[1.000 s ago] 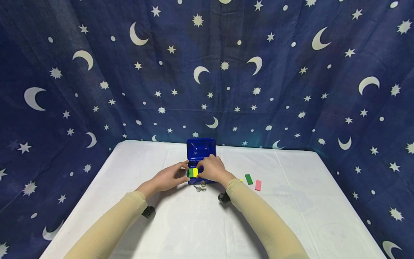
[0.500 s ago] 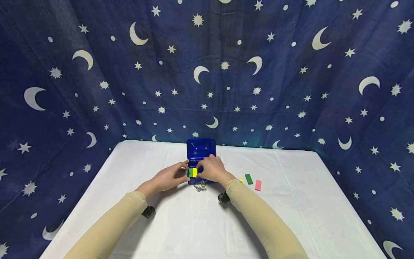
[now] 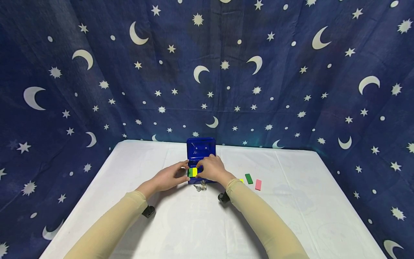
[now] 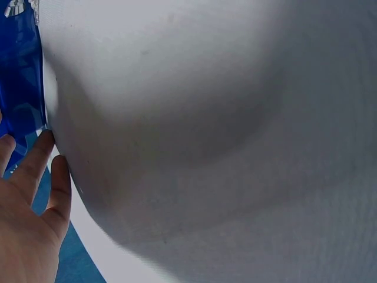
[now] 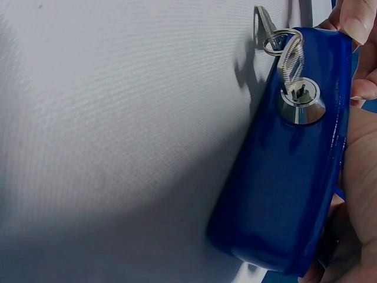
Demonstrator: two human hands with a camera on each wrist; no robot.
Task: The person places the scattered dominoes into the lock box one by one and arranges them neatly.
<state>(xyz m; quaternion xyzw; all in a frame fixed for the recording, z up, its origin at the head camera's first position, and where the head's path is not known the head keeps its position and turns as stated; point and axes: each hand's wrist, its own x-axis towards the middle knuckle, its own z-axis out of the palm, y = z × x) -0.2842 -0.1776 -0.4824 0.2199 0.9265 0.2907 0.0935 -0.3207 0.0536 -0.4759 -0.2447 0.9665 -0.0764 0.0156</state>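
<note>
**Operator:** Head view. Report status.

**Checker:** The blue box [image 3: 192, 181] sits on the bench [image 3: 200, 223], lid [image 3: 202, 142] raised at 12 o'clock. A green block [image 3: 190, 172] and a yellow block [image 3: 195, 172] lie side by side inside, toward 9 o'clock. Right hand [image 3: 211, 169], at 3 o'clock: grip appears pinched on the yellow block. Left hand [image 3: 166, 178], at 8 o'clock: grip spread, fingertips at the box edge.

**Operator:** Done and left?

**Checker:** Judged done: two blocks inside, the yellow one being seated. Judged left: three blocks outside at 4 o'clock, namely a loose green block [image 3: 248, 178], a pink block [image 3: 258, 185] and a loose yellow block [image 3: 241, 180] partly behind the right sleeve [image 3: 258, 212]. The interior beneath the right hand cannot be checked.

**Operator:** Left wrist view?

**Checker:** Fingers extended at 8 o'clock in frame, beside the box end. No block visible.

**Operator:** Right wrist view?

**Checker:** Lock [image 5: 301, 109] and keys [image 5: 291, 62] at 1 o'clock in frame. The pinch is hidden here.
</note>
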